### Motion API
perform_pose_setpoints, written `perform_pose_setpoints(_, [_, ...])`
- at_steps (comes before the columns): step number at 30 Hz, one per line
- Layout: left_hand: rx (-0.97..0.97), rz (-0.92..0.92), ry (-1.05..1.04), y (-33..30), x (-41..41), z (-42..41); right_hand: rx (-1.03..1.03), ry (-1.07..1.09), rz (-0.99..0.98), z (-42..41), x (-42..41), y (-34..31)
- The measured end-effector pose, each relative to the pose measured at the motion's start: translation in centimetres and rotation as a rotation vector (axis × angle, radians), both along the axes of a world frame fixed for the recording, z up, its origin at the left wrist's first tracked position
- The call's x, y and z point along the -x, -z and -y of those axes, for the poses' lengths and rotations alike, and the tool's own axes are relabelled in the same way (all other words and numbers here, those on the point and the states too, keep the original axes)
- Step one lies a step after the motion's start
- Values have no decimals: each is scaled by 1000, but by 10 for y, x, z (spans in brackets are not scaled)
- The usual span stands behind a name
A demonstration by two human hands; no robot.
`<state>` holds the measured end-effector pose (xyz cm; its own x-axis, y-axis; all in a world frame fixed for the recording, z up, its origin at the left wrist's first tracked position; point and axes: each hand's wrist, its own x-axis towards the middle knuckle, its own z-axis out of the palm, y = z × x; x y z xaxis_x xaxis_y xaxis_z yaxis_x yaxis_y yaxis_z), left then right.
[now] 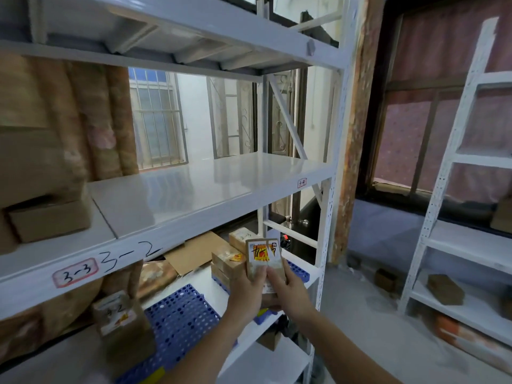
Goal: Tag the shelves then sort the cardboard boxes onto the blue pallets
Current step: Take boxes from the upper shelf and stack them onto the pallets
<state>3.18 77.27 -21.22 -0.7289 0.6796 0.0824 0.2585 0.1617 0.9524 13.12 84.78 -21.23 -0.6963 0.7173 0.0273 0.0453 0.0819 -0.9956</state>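
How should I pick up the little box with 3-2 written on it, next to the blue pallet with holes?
Hold the 3-2 box by its two brown side faces near the top, coming from the front and above. It stands fairly upright at the shelf's front edge, beside the blue pallet, so its sides look open. Both hands are busy holding another small box, so one must free up first.

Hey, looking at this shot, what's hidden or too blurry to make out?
- Head view: the held box has its lower half covered by the left hand and right hand.
- The small tag on the shelf edge is too small to read.
- The boxes at far left are blurred and cut off by the frame edge.
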Motion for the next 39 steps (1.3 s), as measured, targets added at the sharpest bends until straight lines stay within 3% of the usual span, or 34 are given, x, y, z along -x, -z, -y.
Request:
perform_pose_setpoints(10, [147, 120, -86, 55, 54, -57, -24, -141, 100, -70, 54, 33])
perform_pose_setpoints(16, [83, 150, -227, 66, 54, -115, -73, -232, 162, -141, 71, 48])
perform_pose_setpoints(22, [75, 298, -304, 64, 49, -160, -125, -323, 199, -201, 86, 60])
perform_pose_setpoints(31, [104, 248, -433, 52, 71, -158, -75, -505, 110, -206, 124, 50])
perform_pose_setpoints(39, [100, 191, -444, 61, 121, -137, -65, -526, 174, -190, 176, 45])
